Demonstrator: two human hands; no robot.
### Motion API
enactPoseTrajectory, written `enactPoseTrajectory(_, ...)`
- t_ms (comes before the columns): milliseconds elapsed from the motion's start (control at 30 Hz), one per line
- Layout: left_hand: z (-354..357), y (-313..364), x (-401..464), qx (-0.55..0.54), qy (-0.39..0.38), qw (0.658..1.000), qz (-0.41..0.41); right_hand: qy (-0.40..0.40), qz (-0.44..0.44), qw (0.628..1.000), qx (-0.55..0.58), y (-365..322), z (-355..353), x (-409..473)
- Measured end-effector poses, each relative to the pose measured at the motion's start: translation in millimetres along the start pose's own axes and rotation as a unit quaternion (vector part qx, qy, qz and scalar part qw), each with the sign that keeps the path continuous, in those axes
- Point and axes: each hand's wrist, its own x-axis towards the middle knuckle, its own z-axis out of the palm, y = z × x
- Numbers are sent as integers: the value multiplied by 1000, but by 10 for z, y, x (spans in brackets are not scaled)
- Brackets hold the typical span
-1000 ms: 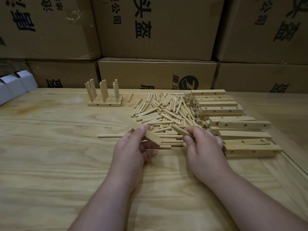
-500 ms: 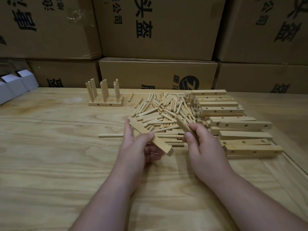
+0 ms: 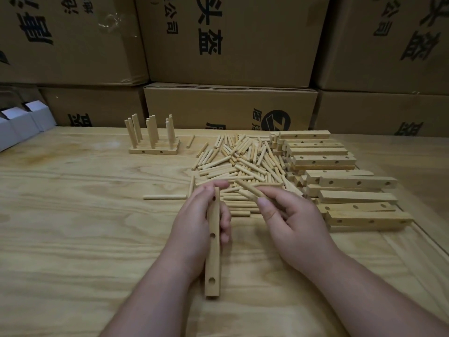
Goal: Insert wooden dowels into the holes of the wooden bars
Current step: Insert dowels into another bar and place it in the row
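Above grainy plywood, left hand [image 3: 198, 223] grips a squared, drilled bar [image 3: 213, 242]; right hand [image 3: 286, 216] apparently pinches a round dowel [image 3: 247, 189].

Two bare forearms enter from the bottom edge of the view, one from about 7 o'clock and one from about 5 o'clock. No sleeve shows on either arm. The left hand [image 3: 201, 222] and the right hand [image 3: 295, 224] are both uncovered. The fingers are short and rounded, with nails trimmed close; the right thumbnail [image 3: 263, 203] faces the camera, plain and unpainted. The dim light leaves finer detail on the arms unclear.
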Motion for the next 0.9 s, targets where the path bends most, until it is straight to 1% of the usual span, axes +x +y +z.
enactPoseTrajectory(67,1,9,-5,24,9,1000,6,-4,27,999,32,-30,-5,9)
enactPoseTrajectory(167,-12,17,-22,-10,2,1000,-15,-5,77,994,83,-33,-6,33)
enactPoseTrajectory(233,-12,21,-21,-17,1,999,-32,-8,84,992,91,-47,-15,43)
enactPoseTrajectory(333,-6,15,-6,-16,13,999,-46,-30,66,995,71,-96,-22,35)
enactPoseTrajectory(467,-29,-3,-2,37,27,998,-37,-24,64,996,53,-96,-25,28)
enactPoseTrajectory(700,-37,1,-3,40,6,999,-32,-21,69,997,25,-123,-50,62)
enactPoseTrajectory(900,-55,-5,2,55,-12,998,-32,-49,90,995,4,-148,-107,104)
